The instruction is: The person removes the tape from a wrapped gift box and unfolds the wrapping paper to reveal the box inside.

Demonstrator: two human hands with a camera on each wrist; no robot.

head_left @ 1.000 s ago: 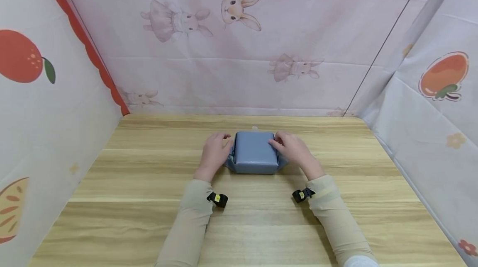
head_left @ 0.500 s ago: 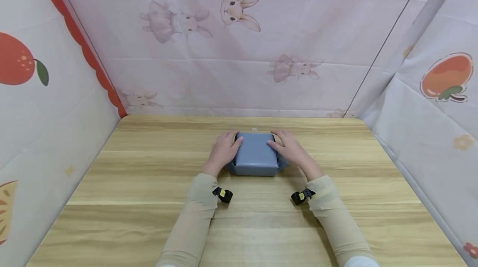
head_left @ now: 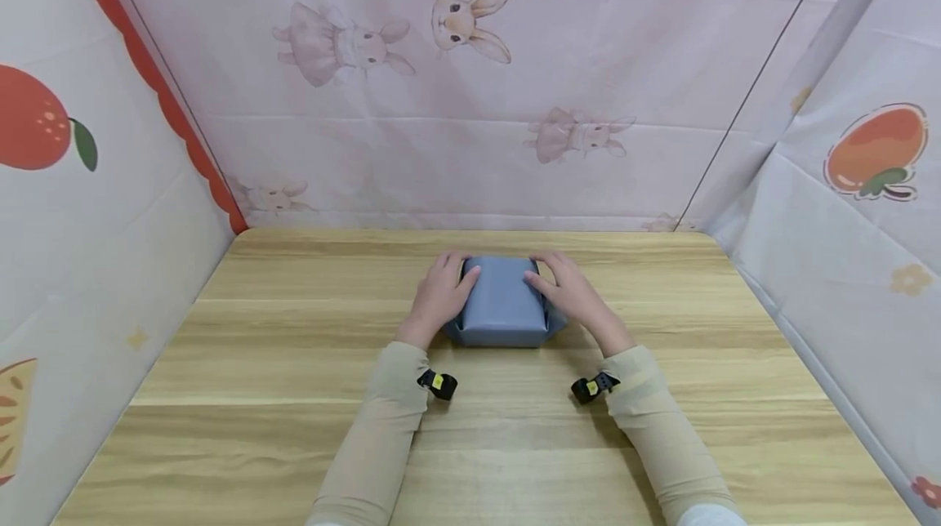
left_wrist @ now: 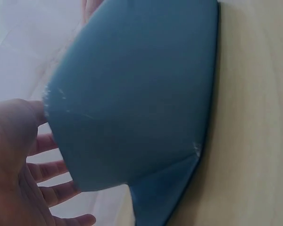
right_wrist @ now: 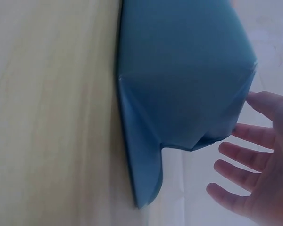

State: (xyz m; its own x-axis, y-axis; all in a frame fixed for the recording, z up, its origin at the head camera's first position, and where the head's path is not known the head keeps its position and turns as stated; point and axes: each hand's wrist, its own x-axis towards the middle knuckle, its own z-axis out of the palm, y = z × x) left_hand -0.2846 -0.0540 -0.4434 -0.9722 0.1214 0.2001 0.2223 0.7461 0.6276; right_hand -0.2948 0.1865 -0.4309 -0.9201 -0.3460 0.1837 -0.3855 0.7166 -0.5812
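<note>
A box-shaped package [head_left: 503, 297] wrapped in smooth blue-grey paper lies on the table. Loose folded paper juts out at both its ends, as the left paper flap [left_wrist: 165, 188] and the right paper flap [right_wrist: 141, 146] show. My left hand [head_left: 437, 297] is at the package's left end, thumb on the top edge and fingers extended along the far part of that side. Opposite it, my right hand [head_left: 577, 293] touches the top right edge with its thumb. In the right wrist view its other fingers [right_wrist: 245, 155] are spread and fairly straight beside the paper.
The wood-grain table [head_left: 500, 444] extends on both sides and in front of the package. A pink rabbit-print cloth [head_left: 412, 142] hangs behind it, with fruit-print cloths at left and right. Black wrist straps [head_left: 439, 384] sit on both sleeves.
My left hand has moved right, from beside the package to lay its thumb on the top edge. My right hand has barely shifted. The package stays about where it was.
</note>
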